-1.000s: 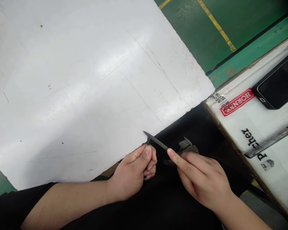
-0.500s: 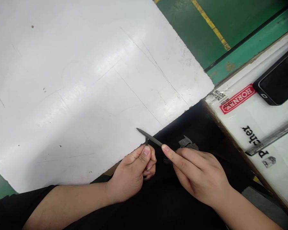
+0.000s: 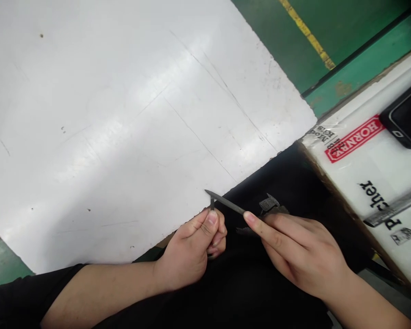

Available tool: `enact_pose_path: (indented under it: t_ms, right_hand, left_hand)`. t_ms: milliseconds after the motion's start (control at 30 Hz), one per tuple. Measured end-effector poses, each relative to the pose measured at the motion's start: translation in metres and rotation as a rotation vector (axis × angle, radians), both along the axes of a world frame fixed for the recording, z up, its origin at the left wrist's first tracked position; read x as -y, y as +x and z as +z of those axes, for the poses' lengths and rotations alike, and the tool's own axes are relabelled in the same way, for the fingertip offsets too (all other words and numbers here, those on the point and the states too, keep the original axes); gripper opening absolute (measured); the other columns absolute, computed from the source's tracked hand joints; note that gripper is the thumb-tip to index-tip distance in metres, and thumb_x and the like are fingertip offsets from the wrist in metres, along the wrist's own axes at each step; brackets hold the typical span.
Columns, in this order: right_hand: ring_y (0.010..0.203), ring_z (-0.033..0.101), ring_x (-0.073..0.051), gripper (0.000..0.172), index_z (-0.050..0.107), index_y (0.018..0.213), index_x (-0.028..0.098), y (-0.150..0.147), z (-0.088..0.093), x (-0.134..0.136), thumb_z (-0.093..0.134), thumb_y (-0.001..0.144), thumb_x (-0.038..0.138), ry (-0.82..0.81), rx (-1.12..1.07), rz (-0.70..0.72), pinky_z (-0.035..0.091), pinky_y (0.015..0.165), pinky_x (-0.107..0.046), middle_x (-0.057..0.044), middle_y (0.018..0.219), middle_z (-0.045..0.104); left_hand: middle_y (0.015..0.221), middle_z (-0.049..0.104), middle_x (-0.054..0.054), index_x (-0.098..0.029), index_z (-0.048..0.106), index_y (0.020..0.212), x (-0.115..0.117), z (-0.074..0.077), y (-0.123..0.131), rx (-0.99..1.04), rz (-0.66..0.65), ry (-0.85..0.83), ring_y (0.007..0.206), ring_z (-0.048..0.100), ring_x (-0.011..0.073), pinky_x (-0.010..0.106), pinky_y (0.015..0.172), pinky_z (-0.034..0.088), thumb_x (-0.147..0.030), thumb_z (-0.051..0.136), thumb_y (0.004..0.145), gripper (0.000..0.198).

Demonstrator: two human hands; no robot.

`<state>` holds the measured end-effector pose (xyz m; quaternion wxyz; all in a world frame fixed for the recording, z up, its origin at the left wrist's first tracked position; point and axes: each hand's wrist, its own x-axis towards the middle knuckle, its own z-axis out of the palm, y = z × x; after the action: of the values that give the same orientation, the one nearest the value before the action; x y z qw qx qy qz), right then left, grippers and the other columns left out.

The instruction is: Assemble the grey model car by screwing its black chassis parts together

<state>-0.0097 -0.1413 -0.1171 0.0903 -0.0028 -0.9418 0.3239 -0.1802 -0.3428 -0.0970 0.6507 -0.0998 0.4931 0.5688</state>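
My right hand [image 3: 301, 256] is closed around the rear of a dark grey file [image 3: 226, 203], index finger stretched along it. The file's pointed tip reaches left over the edge of the white board. My left hand [image 3: 195, 249] is a fist, thumb on top, pinching a small dark strip [image 3: 212, 204] that sticks up from its fingers. The file lies across the upper end of this strip and seems to touch it. The rest of the strip is hidden in my left fist, so its kind cannot be made out.
A white tabletop [image 3: 123, 100] with pencil lines and rough edges spreads ahead and left. At the right stands a surface wrapped in printed plastic [image 3: 349, 178], bearing a black phone [image 3: 407, 119] and a ruler-like strip [image 3: 397, 206]. Green floor [image 3: 329, 23] with a yellow line lies beyond.
The file and my right hand have slid a little to the right, away from my left hand. My left hand still grips the strip. The view has shifted slightly.
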Motion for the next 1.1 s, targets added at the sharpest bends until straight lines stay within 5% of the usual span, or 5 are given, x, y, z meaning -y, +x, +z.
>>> enact_pose_path:
  t_ms: [1100]
  right_hand:
    - [0.074, 0.073, -0.018, 0.09, 0.038, 0.196, 0.024, -0.003, 0.003, -0.015, 0.066, 0.115, -0.004, 0.042, 0.014, 0.048, 0.059, 0.064, -0.034, -0.001, 0.093, 0.076]
  left_hand:
    - [0.076, 0.049, -0.005, -0.022, 0.061, 0.089, -0.001, 0.001, -0.001, 0.005, 0.0, -0.018, 0.068, 0.046, 0.0136, 0.034, 0.068, 0.039, -0.082, 0.076, 0.11, 0.065]
